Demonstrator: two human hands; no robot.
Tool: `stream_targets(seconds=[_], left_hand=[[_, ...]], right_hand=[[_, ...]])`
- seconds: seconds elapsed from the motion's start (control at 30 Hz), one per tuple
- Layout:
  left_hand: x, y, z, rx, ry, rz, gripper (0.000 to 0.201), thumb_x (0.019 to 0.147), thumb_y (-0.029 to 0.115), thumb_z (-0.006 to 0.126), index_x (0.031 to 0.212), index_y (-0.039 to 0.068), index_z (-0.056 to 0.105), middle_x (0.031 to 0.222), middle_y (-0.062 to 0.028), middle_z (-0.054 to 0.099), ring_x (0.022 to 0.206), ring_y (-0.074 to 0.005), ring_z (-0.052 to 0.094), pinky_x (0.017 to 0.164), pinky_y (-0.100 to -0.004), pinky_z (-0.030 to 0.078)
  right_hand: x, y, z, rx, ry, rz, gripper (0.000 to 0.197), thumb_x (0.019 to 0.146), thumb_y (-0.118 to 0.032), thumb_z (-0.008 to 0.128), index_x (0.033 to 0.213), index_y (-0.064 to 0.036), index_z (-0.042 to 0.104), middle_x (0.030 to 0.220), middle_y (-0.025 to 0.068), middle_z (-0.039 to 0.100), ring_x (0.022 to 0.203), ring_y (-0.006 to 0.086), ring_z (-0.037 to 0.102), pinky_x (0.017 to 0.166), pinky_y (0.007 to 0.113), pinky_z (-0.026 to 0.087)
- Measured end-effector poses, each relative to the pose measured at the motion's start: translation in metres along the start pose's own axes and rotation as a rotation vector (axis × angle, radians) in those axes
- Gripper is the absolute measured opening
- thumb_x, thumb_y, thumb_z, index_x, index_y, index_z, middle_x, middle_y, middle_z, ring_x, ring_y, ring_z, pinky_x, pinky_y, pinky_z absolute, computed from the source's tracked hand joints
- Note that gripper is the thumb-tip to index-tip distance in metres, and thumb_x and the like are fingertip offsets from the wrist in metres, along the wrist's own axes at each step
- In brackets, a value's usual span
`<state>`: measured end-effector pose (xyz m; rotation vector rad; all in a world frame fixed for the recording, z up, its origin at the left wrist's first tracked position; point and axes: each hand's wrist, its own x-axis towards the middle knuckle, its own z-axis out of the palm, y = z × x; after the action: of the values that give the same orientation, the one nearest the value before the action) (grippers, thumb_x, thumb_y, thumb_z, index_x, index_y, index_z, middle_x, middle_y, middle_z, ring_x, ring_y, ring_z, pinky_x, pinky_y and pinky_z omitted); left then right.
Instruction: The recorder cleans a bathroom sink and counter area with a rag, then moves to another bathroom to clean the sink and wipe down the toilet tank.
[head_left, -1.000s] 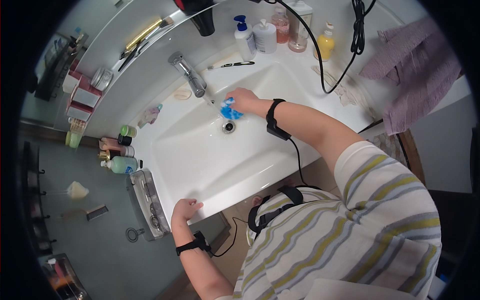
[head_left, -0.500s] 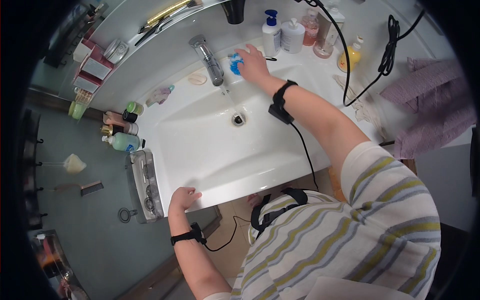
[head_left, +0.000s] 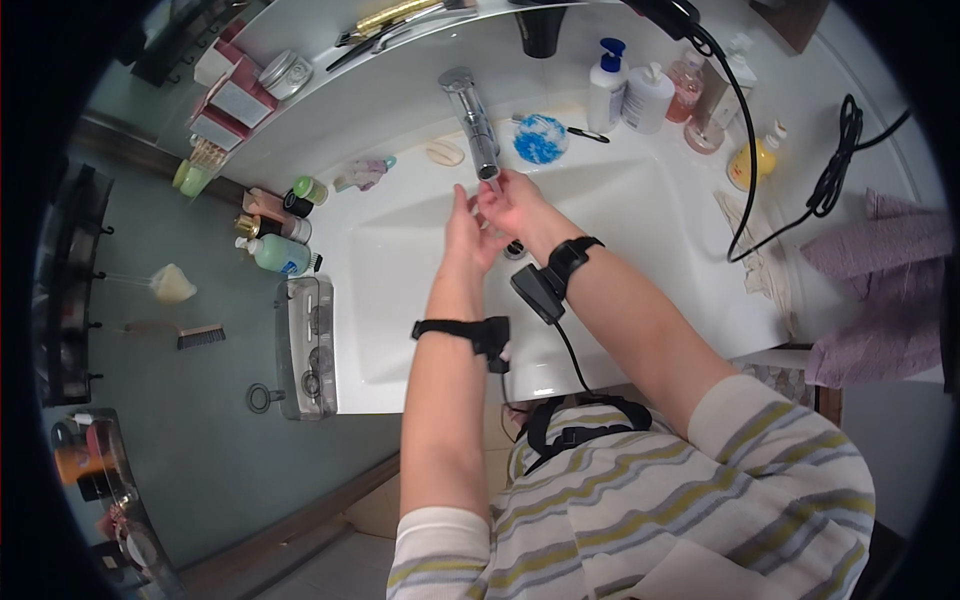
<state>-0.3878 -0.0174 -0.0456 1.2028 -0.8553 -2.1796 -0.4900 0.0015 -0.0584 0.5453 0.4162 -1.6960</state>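
Observation:
Both hands are together beneath the spout of the chrome faucet [head_left: 472, 120], over the white sink basin [head_left: 390, 290]. My left hand [head_left: 467, 232] has its fingers stretched out and apart, with nothing seen in it. Close against its fingers, my right hand [head_left: 516, 208] is palm up with loosely curved fingers, and no object shows in it. A little water shows at the spout, and the hands partly cover the drain [head_left: 514, 249]. Right of the faucet, a round blue-and-white mottled item [head_left: 541, 139] lies on the sink ledge, apart from both hands.
A pale soap bar [head_left: 444, 152] lies left of the faucet. Pump bottles [head_left: 606, 90] and a yellow bottle [head_left: 752, 163] stand at right, near a hanging black cable [head_left: 748, 190] and purple towel [head_left: 865, 250]. A grey translucent case [head_left: 305, 345] sits at the sink's left edge.
My right hand has left the blue-and-white item and come down under the faucet. My left hand has moved from the sink's front edge up to join it. The view has shifted.

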Motion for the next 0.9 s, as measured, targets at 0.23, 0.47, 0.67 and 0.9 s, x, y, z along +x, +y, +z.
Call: stream_targets(seconds=[0.23,0.47,0.67,0.9], left_hand=[[0.003,-0.025,0.04,-0.329,-0.236,-0.234,0.046,0.077,0.046,0.059,0.099,0.007,0.049,0.09,-0.0101,0.057,0.079,-0.0266,0.056,0.074,-0.0404,0.047],[0.011,-0.04,0.037,-0.089,-0.053,0.028,0.051,0.077,0.04,0.061,0.113,0.007,0.046,0.107,-0.0098,0.054,0.093,-0.0246,0.054,0.078,-0.0419,0.045],[-0.017,-0.019,0.03,0.17,0.114,-0.014,0.042,0.082,0.034,0.056,0.11,0.004,0.047,0.1,-0.0098,0.056,0.089,-0.0199,0.056,0.074,-0.0346,0.046],[-0.008,-0.013,0.031,-0.49,-0.059,0.057,0.019,0.088,0.025,0.046,0.089,0.008,0.054,0.07,-0.0004,0.05,0.058,-0.0096,0.047,0.049,-0.0226,0.039]], right_hand=[[-0.017,-0.003,-0.018,-1.976,0.204,-0.875,0.02,0.085,-0.017,0.039,0.089,-0.001,0.05,0.083,0.0174,0.058,0.07,0.0317,0.058,0.059,0.038,0.046],[-0.019,0.003,-0.027,-1.083,0.129,-0.417,0.024,0.084,-0.023,0.044,0.09,-0.0025,0.054,0.082,0.0132,0.059,0.071,0.0285,0.057,0.06,0.036,0.046],[-0.011,0.006,-0.026,-1.795,-0.025,-0.255,0.026,0.083,-0.025,0.046,0.086,0.0003,0.053,0.082,0.0115,0.059,0.07,0.0256,0.058,0.059,0.035,0.046],[-0.011,-0.002,-0.032,-0.828,-0.27,-0.115,0.016,0.082,-0.017,0.051,0.089,-0.0029,0.054,0.081,0.0064,0.059,0.075,0.0193,0.059,0.067,0.033,0.048]])
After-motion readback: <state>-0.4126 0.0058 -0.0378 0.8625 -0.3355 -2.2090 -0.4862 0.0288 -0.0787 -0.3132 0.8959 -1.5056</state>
